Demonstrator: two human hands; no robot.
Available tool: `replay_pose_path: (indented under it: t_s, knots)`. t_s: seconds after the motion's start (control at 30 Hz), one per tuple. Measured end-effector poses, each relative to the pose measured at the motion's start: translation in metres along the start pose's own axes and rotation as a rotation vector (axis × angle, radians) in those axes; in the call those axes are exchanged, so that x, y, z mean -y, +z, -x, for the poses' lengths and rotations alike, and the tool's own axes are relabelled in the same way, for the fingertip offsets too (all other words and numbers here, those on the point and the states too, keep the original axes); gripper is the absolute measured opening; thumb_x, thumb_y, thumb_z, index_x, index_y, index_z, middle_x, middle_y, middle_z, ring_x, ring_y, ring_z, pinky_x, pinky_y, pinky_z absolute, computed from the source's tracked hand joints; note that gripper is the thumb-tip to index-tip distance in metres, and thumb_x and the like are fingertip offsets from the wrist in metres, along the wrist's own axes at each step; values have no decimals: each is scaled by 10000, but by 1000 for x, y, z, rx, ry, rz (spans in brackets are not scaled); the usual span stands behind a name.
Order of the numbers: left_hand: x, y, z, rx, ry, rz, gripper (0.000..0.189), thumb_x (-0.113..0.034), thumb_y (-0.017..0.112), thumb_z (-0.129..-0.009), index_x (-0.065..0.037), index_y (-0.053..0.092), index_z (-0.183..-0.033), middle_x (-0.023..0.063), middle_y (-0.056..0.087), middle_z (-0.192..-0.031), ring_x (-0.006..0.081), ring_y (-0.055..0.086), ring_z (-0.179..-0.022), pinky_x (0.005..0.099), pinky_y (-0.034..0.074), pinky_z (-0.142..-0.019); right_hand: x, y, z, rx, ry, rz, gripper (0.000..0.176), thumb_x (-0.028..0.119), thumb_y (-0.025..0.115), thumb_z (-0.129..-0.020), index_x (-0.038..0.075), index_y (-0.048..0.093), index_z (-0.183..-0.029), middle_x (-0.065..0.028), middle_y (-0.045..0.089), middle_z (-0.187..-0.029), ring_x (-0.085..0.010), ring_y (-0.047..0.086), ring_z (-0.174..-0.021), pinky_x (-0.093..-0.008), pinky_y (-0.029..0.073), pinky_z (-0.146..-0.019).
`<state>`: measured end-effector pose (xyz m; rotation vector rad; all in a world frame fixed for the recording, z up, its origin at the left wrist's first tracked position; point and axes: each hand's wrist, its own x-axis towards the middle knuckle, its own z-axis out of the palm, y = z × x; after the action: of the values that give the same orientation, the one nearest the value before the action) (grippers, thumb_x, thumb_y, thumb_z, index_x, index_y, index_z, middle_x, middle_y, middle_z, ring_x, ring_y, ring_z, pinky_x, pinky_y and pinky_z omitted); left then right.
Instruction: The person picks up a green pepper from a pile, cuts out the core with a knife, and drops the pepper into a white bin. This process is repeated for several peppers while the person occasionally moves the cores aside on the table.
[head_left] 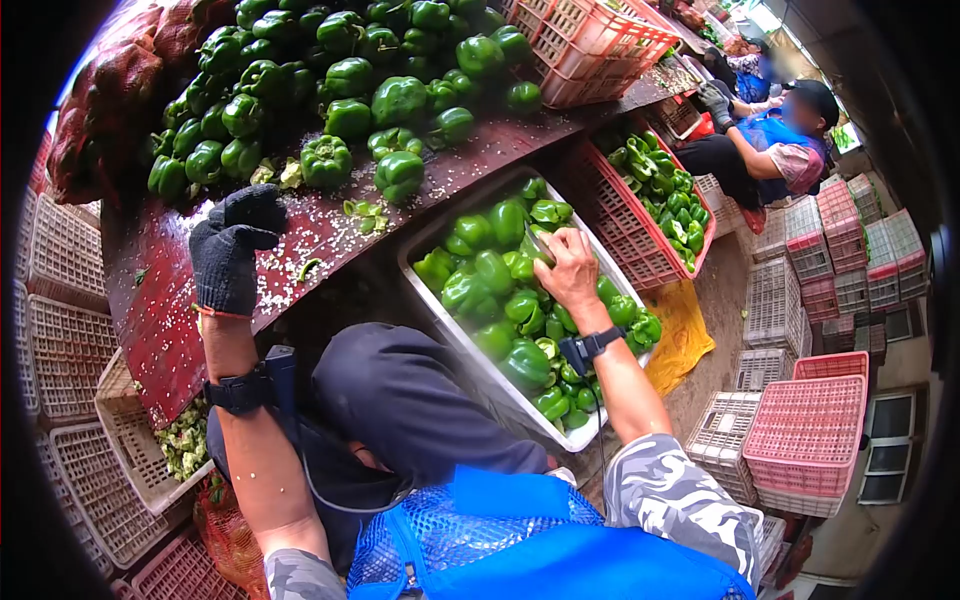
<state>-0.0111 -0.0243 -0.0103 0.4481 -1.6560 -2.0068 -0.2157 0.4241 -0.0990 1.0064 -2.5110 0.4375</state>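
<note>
My left hand (pixel 236 250), in a dark knitted glove, is above the edge of the dark red table (pixel 160 330). Its fingers are curled in and nothing shows in them. Just beyond it lies a heap of green bell peppers (pixel 350 78), with one pepper (pixel 325 162) close to the glove. My bare right hand (pixel 570 268) is over a white plastic bin (pixel 415 275) full of green peppers (pixel 490 272). Its fingers are closed on what looks like a small knife (pixel 533 238), mostly hidden by the hand. Some peppers in the bin show hollowed tops.
Pale seeds and pepper scraps (pixel 366 215) litter the table. A red crate (pixel 640 215) of peppers stands right of the bin, by a yellow sack (pixel 682 335). A crate (pixel 150 450) holds cut cores at lower left. Co-workers (pixel 775 150) sit at upper right, near stacked crates (pixel 808 420).
</note>
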Motion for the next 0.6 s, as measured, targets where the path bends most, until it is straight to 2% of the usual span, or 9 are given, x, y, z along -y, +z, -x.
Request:
replay_pose_path:
  t_s: [0.03, 0.1, 0.13, 0.23, 0.3, 0.33, 0.37, 0.47, 0.6]
  knots:
    - [0, -1, 0, 16, 2, -10, 576, 35, 559, -602, 73, 675, -1165, 143, 732, -1074, 260, 705, -948, 336, 573, -849, -1, -5, -1, 5, -39, -64, 380, 168, 787, -685, 90, 729, -1052, -79, 590, -974, -267, 591, -883, -383, 540, -730]
    - [0, 2, 3, -6, 11, -36, 567, 28, 565, -604, 76, 675, -1158, 145, 732, -1060, 263, 705, -938, 336, 572, -844, -6, -11, -3, 55, 137, -389, 352, 191, 796, -726, 65, 735, -1050, -89, 629, -969, -233, 611, -776, -367, 538, -690]
    - [-2, 4, 3, -18, -11, -30, 565, 32, 564, -606, 78, 674, -1159, 149, 731, -1060, 266, 705, -936, 334, 572, -842, -10, -13, -8, -20, 129, -340, 339, 230, 812, -763, 42, 735, -1034, -95, 657, -959, -212, 617, -706, -355, 534, -657]
    - [5, 4, 0, -12, -16, 0, 559, 41, 561, -614, 81, 672, -1161, 156, 730, -1058, 272, 706, -928, 334, 572, -836, -25, -2, -12, 180, 176, -233, 317, 257, 812, -798, 41, 735, -1017, -125, 666, -938, -247, 648, -780, -369, 540, -703]
    - [2, -1, 0, -37, -17, 6, 534, 54, 553, -637, 84, 674, -1157, 162, 730, -1053, 274, 709, -913, 329, 572, -821, -27, 13, -7, 149, 162, -230, 303, 257, 814, -799, 35, 736, -989, -150, 667, -936, -303, 659, -843, -398, 538, -746]
    - [-1, -3, 2, -44, -20, -19, 527, 51, 556, -640, 84, 677, -1152, 163, 731, -1050, 272, 711, -910, 323, 571, -811, -22, 13, -6, 187, 267, -298, 309, 258, 821, -789, 23, 735, -970, -159, 665, -938, -347, 653, -895, -420, 532, -783]
    - [-4, -3, 3, -43, -25, -40, 520, 49, 559, -643, 83, 680, -1147, 165, 733, -1046, 271, 712, -907, 317, 570, -800, -22, 16, -3, 168, 224, -211, 311, 243, 817, -790, 5, 732, -970, -163, 660, -931, -344, 650, -882, -419, 530, -788]
    - [-15, -2, 7, -71, -38, -51, 521, 38, 578, -646, 64, 691, -1154, 152, 742, -1031, 244, 721, -889, 292, 567, -753, -23, 23, 6, 108, 216, -200, 305, 240, 827, -775, -9, 725, -920, -173, 653, -918, -348, 641, -872, -425, 527, -787]
    - [-7, -3, 4, -87, 47, 8, 393, 57, 563, -714, 46, 730, -1069, 139, 747, -952, 209, 713, -796, 292, 579, -708, -23, 18, -12, 245, 201, -104, 382, 300, 834, -774, -7, 725, -973, -171, 673, -954, -344, 659, -912, -425, 538, -803]
